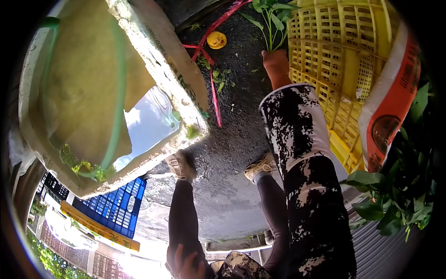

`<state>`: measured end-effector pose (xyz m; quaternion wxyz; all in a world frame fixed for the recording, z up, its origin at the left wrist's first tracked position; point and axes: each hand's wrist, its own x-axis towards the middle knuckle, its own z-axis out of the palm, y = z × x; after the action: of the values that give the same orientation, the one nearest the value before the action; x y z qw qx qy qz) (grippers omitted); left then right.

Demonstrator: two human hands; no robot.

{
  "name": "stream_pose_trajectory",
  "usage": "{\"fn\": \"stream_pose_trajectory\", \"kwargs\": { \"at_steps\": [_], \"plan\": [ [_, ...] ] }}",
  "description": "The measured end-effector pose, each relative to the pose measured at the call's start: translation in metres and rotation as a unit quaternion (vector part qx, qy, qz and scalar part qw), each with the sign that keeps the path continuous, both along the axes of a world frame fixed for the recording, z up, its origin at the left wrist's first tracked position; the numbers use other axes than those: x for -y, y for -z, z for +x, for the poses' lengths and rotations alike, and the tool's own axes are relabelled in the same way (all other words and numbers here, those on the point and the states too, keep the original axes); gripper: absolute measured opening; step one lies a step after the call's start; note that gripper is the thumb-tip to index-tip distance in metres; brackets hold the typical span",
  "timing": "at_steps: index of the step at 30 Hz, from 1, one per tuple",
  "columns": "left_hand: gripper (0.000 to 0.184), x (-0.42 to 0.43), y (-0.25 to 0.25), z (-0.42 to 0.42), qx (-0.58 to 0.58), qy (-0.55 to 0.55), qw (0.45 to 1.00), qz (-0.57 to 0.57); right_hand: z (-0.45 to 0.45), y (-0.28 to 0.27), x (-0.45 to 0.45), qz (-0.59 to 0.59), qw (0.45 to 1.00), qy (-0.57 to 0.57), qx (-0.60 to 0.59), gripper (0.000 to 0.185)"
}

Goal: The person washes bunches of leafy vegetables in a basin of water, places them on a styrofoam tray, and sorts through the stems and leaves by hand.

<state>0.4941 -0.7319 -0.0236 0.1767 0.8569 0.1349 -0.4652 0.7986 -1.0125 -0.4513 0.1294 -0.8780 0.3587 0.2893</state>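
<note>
My right hand [276, 65] is closed around the stems of a bunch of leafy greens [272, 23] at the top, close to the side of a yellow plastic basket [344, 37]. Its arm wears a black and white patterned sleeve [302, 125]. Down at the bottom edge my left hand [186, 264] rests on my left leg, fingers apart, with nothing seen in it. A yellow round object [216, 40] with dark spots lies on the wet ground, beside a red plastic strip [215, 93].
At the left stands a white foam box [186, 69] of water with a green hose [118, 93] in it. Below it is a blue crate [125, 200]. A red and white box [390, 107] and dark leafy plants [395, 200] are at the right. My shoes stand mid-frame.
</note>
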Motion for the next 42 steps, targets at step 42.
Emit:
{"fn": "stream_pose_trajectory", "kwargs": {
  "at_steps": [42],
  "plan": [
    [0.019, 0.228, -0.170, 0.145, -0.119, -0.558, 0.637, -0.518, -0.230, -0.654, 0.141, 0.295, 0.876, 0.114, 0.364, 0.029]
  ]
}}
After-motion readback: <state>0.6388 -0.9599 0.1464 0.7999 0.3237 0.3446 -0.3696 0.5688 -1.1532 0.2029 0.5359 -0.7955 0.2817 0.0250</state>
